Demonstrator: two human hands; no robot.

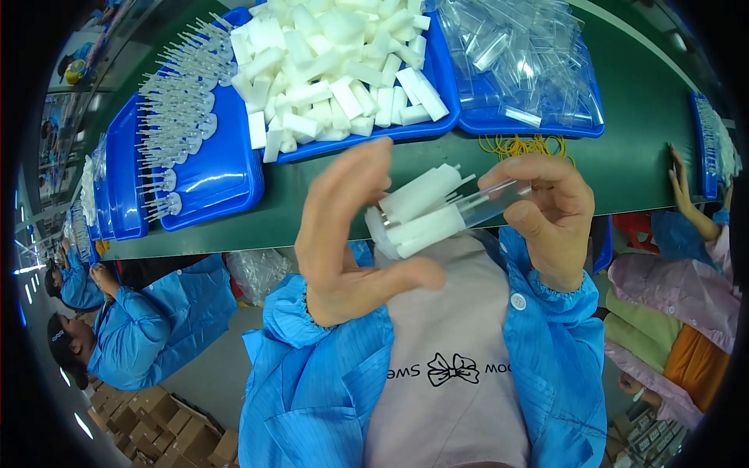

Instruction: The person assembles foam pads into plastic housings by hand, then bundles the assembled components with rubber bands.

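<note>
Between my hands is a small assembly: a translucent base (380, 235) with two white foam blocks (425, 232) and several thin prongs pointing right. My right hand (555, 207) pinches a clear plastic sleeve (499, 200) between thumb and fingers; the sleeve's left end overlaps the prong tips. My left hand (337, 238) is slightly blurred, its thumb and fingers spread in a wide curve around the base end. The base lies close to the left palm; whether they touch I cannot tell.
On the green table (296, 187), a blue tray (445, 129) holds white foam blocks, another (577, 131) clear plastic sleeves. Yellow rubber bands (527, 147) lie before it. Pronged clear pieces (175, 117) line a left tray (226, 204). Co-workers sit at left (156, 327) and right (679, 296).
</note>
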